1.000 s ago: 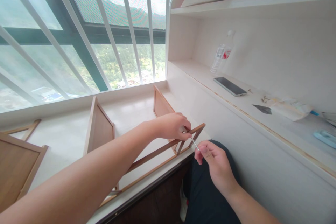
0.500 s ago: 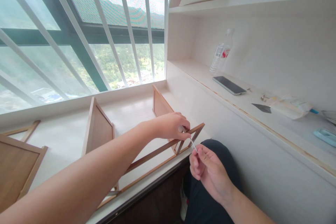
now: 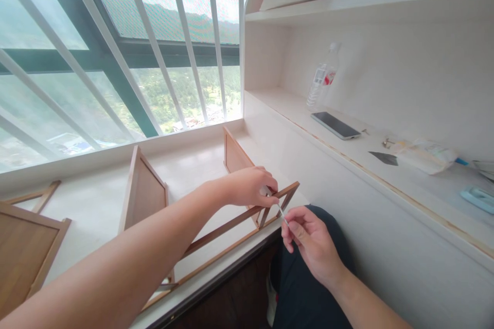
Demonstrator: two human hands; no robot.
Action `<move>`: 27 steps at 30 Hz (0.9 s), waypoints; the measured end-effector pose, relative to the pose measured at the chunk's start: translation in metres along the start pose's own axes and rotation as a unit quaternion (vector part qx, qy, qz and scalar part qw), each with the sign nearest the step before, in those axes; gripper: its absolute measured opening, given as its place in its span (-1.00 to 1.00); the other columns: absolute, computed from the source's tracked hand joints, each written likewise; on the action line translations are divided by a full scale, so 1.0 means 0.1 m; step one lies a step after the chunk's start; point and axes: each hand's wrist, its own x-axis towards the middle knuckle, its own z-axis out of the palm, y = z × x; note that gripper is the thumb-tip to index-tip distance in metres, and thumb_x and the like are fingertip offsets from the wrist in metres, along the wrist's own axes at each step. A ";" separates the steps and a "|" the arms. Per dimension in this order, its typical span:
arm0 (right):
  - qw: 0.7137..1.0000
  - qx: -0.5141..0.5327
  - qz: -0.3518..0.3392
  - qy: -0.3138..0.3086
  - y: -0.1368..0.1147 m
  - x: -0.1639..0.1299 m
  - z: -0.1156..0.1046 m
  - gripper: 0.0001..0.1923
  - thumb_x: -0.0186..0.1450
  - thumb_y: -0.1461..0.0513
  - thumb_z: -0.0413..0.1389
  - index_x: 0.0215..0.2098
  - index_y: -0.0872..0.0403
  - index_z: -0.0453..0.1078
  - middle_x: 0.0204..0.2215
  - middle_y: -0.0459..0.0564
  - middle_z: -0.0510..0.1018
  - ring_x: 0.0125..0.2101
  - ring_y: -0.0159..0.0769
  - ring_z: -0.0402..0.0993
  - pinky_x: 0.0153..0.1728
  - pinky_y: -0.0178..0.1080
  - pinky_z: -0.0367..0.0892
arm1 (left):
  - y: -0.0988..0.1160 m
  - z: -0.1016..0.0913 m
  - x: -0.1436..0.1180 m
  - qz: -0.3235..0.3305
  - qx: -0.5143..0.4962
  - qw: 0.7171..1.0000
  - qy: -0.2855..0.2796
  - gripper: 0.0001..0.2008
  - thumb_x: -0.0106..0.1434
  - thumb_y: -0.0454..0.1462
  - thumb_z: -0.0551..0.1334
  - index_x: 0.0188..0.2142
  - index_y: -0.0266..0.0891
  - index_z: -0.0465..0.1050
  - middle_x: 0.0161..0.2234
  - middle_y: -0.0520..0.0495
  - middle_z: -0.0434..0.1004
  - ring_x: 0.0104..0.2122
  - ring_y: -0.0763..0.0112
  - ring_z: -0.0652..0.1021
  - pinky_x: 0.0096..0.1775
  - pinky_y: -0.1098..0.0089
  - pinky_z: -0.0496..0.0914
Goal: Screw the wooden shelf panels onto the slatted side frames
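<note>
A wooden rack frame [image 3: 216,236] lies along the front edge of the white desk [image 3: 96,200], with two brown upright panels [image 3: 144,190] rising behind it. My left hand [image 3: 250,187] grips the frame's near right corner from above. My right hand [image 3: 309,239] is just below that corner and pinches a thin silver hex key [image 3: 283,214] whose tip points into the corner under my left fingers. My dark trousers show beneath the right hand.
More wooden panels [image 3: 23,247] lie at the desk's left. The white shelf [image 3: 386,164] to the right carries a water bottle [image 3: 323,78], a phone [image 3: 335,125], small hardware, a plastic bag [image 3: 424,154] and a pale blue object [image 3: 478,198]. A barred window stands behind.
My right hand has shifted slightly left and regripped the hex key, its fingers turning around it. My left hand has stayed on the frame corner.
</note>
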 end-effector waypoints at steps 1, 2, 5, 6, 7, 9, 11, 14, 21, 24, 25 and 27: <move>1.000 -0.022 -0.010 -0.018 -0.01 0.01 -0.03 -0.80 0.36 0.07 0.25 -0.22 0.03 0.52 -0.48 -0.09 0.52 -0.54 -0.40 0.35 -0.52 -0.32 0.29 | 0.01 -0.01 0.00 -0.004 -0.001 1.000 -0.001 -0.79 0.31 -0.14 0.27 -0.20 -0.20 0.61 -0.22 -0.12 0.62 -0.12 0.23 0.53 -0.05 0.34 0.39; 0.998 -0.046 -0.019 -0.036 -0.02 0.03 -0.06 -0.80 0.38 0.07 0.22 -0.21 0.03 0.55 -0.46 -0.06 0.54 -0.52 -0.38 0.37 -0.49 -0.30 0.31 | 0.02 -0.01 0.00 -0.007 -0.002 1.000 -0.001 -0.79 0.30 -0.14 0.27 -0.21 -0.19 0.62 -0.22 -0.11 0.62 -0.12 0.23 0.52 -0.05 0.35 0.39; 0.989 -0.114 -0.041 -0.086 -0.08 0.08 -0.15 -0.78 0.43 0.10 0.16 -0.21 0.01 0.62 -0.39 0.00 0.61 -0.45 -0.33 0.40 -0.36 -0.23 0.35 | 0.03 -0.03 -0.01 -0.015 -0.009 1.000 -0.004 -0.81 0.30 -0.15 0.27 -0.23 -0.18 0.61 -0.26 -0.09 0.62 -0.09 0.23 0.51 -0.06 0.36 0.39; 0.984 -0.136 -0.049 -0.099 -0.10 0.10 -0.18 -0.78 0.44 0.11 0.15 -0.20 0.00 0.63 -0.37 0.00 0.62 -0.43 -0.32 0.41 -0.31 -0.22 0.35 | 0.04 -0.03 -0.01 -0.015 -0.012 1.000 -0.005 -0.81 0.30 -0.16 0.27 -0.23 -0.18 0.61 -0.27 -0.08 0.62 -0.08 0.22 0.50 -0.07 0.36 0.39; 0.979 -0.158 -0.058 -0.113 -0.12 0.12 -0.21 -0.77 0.45 0.12 0.14 -0.18 -0.01 0.64 -0.35 0.00 0.62 -0.40 -0.32 0.41 -0.28 -0.21 0.35 | 0.03 -0.03 -0.01 -0.013 -0.014 1.000 -0.005 -0.81 0.31 -0.16 0.26 -0.23 -0.18 0.61 -0.28 -0.08 0.62 -0.08 0.22 0.50 -0.08 0.37 0.39; 0.967 -0.197 -0.079 -0.140 -0.14 0.16 -0.27 -0.76 0.46 0.14 0.12 -0.12 -0.04 0.65 -0.35 -0.01 0.59 -0.35 -0.31 0.42 -0.23 -0.22 0.34 | 0.02 -0.02 -0.01 -0.010 -0.017 1.000 -0.003 -0.81 0.31 -0.16 0.26 -0.23 -0.18 0.61 -0.28 -0.08 0.62 -0.08 0.22 0.50 -0.10 0.37 0.39; 0.956 -0.225 -0.097 -0.161 -0.16 0.18 -0.31 -0.74 0.47 0.16 0.10 -0.05 -0.08 0.64 -0.37 -0.04 0.54 -0.32 -0.31 0.43 -0.20 -0.24 0.33 | 0.00 -0.01 -0.01 -0.005 -0.019 1.000 0.001 -0.82 0.30 -0.16 0.26 -0.24 -0.18 0.61 -0.28 -0.08 0.62 -0.09 0.21 0.50 -0.09 0.36 0.39; 0.942 -0.251 -0.118 -0.186 -0.19 0.22 -0.35 -0.73 0.48 0.20 0.09 0.00 -0.12 0.62 -0.33 -0.05 0.53 -0.27 -0.33 0.45 -0.16 -0.26 0.34 | -0.02 0.01 0.00 -0.003 -0.024 1.000 0.003 -0.80 0.30 -0.15 0.27 -0.21 -0.18 0.61 -0.27 -0.09 0.62 -0.08 0.21 0.50 -0.07 0.35 0.39; 0.892 -0.318 -0.219 -0.234 -0.25 0.33 -0.41 -0.63 0.46 0.35 0.07 0.09 -0.14 0.56 -0.18 -0.01 0.63 -0.16 -0.32 0.52 -0.16 -0.27 0.46 | 0.01 -0.02 -0.01 -0.003 -0.034 0.999 0.000 -0.81 0.31 -0.14 0.25 -0.21 -0.15 0.62 -0.29 -0.07 0.61 -0.08 0.22 0.50 -0.10 0.36 0.38; 0.862 -0.351 -0.281 -0.233 -0.26 0.37 -0.42 -0.60 0.41 0.41 0.12 0.10 -0.11 0.53 -0.17 -0.01 0.66 -0.12 -0.28 0.54 -0.13 -0.24 0.50 | 0.03 -0.03 -0.01 -0.016 -0.032 0.999 0.000 -0.80 0.31 -0.16 0.26 -0.19 -0.16 0.62 -0.28 -0.07 0.61 -0.07 0.21 0.49 -0.12 0.36 0.37; 0.850 -0.363 -0.300 -0.233 -0.27 0.37 -0.42 -0.60 0.39 0.42 0.15 0.10 -0.09 0.53 -0.17 0.00 0.66 -0.12 -0.27 0.54 -0.12 -0.22 0.51 | 0.04 -0.03 -0.02 -0.019 -0.031 0.999 0.001 -0.81 0.30 -0.16 0.27 -0.19 -0.17 0.62 -0.28 -0.07 0.61 -0.07 0.21 0.49 -0.12 0.36 0.37; 0.828 -0.384 -0.335 -0.233 -0.28 0.38 -0.41 -0.61 0.35 0.44 0.19 0.06 -0.05 0.52 -0.17 0.01 0.67 -0.12 -0.25 0.54 -0.13 -0.20 0.52 | 0.04 -0.03 -0.02 -0.021 -0.030 0.999 0.000 -0.81 0.30 -0.17 0.28 -0.20 -0.18 0.62 -0.28 -0.08 0.61 -0.07 0.21 0.49 -0.12 0.35 0.37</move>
